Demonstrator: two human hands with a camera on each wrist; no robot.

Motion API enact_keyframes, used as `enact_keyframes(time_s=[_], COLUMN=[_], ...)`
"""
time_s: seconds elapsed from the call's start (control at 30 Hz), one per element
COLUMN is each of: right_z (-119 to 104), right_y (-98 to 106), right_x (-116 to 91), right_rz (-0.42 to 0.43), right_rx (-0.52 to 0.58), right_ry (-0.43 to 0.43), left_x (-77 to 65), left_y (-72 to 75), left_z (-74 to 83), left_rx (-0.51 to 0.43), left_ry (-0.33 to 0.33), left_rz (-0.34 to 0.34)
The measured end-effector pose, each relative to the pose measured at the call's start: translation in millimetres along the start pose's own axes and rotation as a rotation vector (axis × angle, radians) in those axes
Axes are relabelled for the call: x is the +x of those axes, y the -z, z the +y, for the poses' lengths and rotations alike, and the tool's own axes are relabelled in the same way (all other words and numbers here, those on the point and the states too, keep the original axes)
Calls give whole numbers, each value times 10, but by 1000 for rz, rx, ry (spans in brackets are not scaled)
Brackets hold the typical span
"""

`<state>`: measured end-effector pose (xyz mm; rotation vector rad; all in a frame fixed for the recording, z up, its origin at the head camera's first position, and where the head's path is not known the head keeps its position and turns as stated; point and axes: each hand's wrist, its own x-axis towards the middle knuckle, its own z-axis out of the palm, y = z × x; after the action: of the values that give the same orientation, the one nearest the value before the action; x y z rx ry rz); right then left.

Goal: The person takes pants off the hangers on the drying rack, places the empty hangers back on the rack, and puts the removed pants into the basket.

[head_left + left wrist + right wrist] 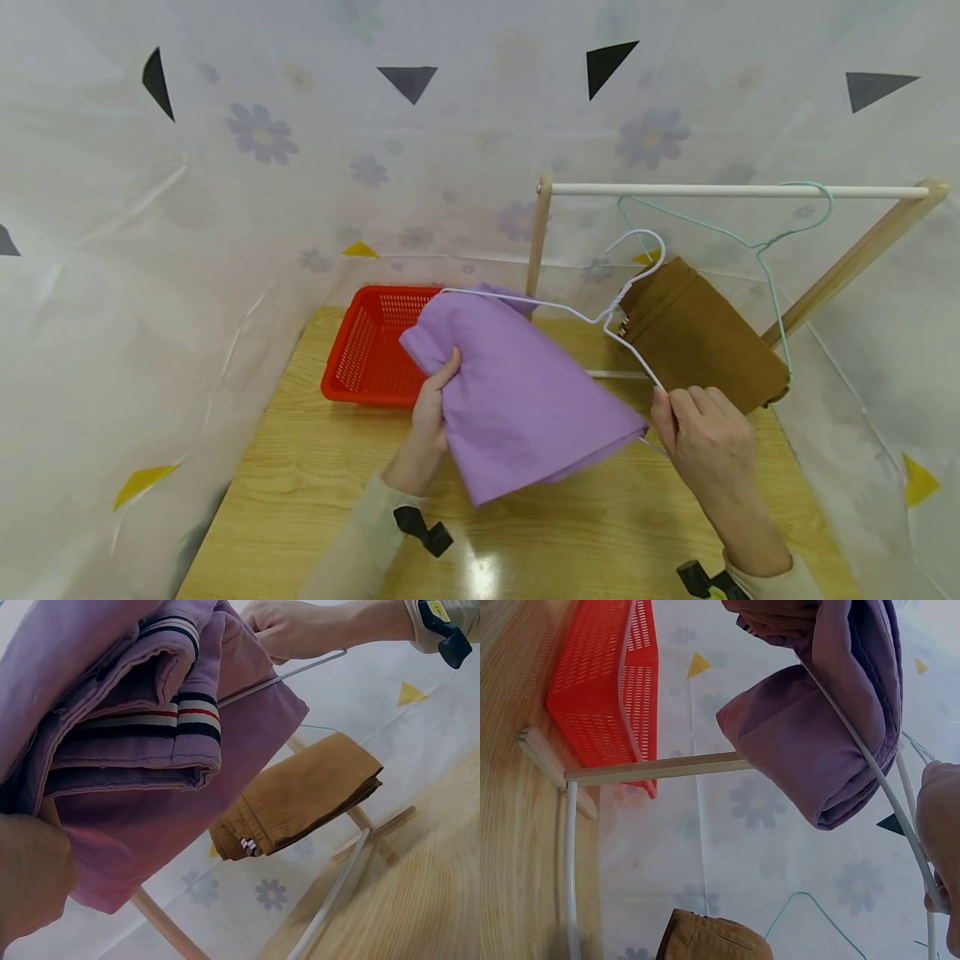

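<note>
Folded purple trousers (517, 392) hang over the lower bar of a white wire hanger (624, 292), whose hook points up. My left hand (431, 412) holds their left side, thumb on the near face and the other fingers hidden behind the cloth. Close up in the left wrist view, striped bands (199, 720) in navy, white and red cross the folded layers. My right hand (705, 433) grips the right end of the hanger, fingers curled round the wire. In the right wrist view the bar (870, 761) runs through the fold to that hand.
A red plastic basket (375, 350) stands at the table's back left. Behind the right hand, a rack with a white rail (675, 191) and wooden posts (538, 242) carries a mint-green hanger (765, 245) with brown trousers (697, 333). A patterned sheet (450, 167) encloses the wooden table (300, 500).
</note>
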<state>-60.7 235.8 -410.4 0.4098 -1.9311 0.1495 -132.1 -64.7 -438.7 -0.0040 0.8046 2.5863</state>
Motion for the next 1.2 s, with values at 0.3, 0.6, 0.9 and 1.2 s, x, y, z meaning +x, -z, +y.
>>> enact_keyframes(time_s=[0.3,0.6,0.9,1.2], right_z=[74,138,157,206], right_y=[-45,-66,-85,-110], right_x=[-55,-61,-48,-57], right_rz=[34,82,126,134], right_rx=[-15,-21,-19,-4], right_ry=[16,33,52,63], left_x=[-68,-146,-178,-223], left_y=[-34,-46,26,47], left_z=[67,108,157,203], left_rx=[5,-12,32,28], left_ry=[4,28,57,96], left_rz=[-31,-68,-64,-56])
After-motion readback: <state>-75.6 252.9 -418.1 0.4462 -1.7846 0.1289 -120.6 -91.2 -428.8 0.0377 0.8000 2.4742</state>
